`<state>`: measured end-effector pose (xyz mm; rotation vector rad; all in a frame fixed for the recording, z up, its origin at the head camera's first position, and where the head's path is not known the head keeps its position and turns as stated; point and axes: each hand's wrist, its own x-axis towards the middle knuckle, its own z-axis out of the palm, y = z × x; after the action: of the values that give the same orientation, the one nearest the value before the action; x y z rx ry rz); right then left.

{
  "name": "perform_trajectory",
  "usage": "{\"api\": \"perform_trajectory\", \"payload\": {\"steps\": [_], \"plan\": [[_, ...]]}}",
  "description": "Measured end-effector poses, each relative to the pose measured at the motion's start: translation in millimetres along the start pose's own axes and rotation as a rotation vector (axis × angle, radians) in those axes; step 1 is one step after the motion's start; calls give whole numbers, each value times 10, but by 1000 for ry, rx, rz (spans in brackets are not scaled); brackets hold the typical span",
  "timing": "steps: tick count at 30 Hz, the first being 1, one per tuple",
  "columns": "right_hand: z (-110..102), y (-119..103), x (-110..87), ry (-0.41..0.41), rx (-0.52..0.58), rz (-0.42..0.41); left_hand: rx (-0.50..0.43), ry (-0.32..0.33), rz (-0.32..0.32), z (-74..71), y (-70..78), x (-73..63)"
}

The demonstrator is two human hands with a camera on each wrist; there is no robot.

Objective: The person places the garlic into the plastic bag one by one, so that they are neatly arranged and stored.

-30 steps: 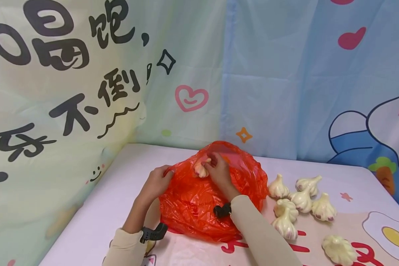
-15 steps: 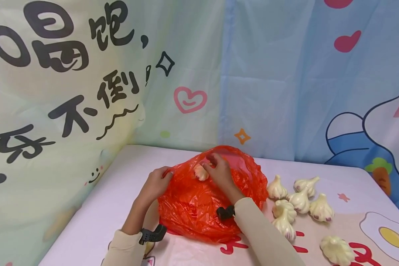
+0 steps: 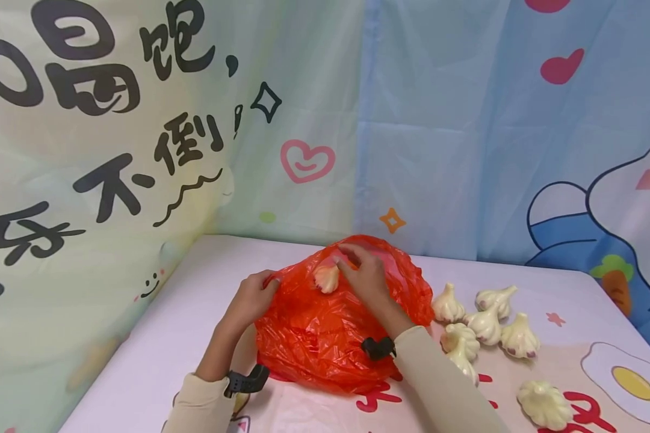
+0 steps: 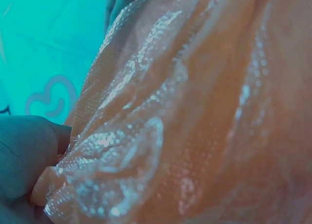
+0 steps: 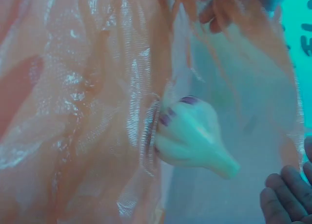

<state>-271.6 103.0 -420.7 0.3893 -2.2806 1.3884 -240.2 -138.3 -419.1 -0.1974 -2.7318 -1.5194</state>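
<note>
My right hand [image 3: 367, 279] has just let go—fingers loosely apart, holding nothing—leaving the garlic bulb [image 3: 327, 279] to the red bag [image 3: 316, 346] my left hand [image 3: 253, 297] pinches.

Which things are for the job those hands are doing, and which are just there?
For the job:
left hand
right hand
red plastic bag
garlic bulb at its opening
loose garlic bulbs, probably

Just there:
printed curtain
printed tabletop
black wrist cameras
</note>
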Motion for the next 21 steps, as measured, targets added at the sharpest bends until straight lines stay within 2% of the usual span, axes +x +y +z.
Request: {"api": "perform_trajectory", "payload": {"steps": [4, 7, 11, 18, 21], "plan": [[-129, -98, -41, -44, -24, 16, 5, -3, 0, 9, -4, -2], [-237, -179, -72, -76, -17, -3, 3, -4, -9, 20, -9, -3], [-372, -255, -129, -110, 39, -14, 5, -7, -18, 25, -5, -4], [-556, -311, -285, -174, 56, 90, 7, -4, -15, 28, 0, -8], [-626, -321, -333, -202, 50, 106, 5, -1, -15, 29, -3, -4]]}}
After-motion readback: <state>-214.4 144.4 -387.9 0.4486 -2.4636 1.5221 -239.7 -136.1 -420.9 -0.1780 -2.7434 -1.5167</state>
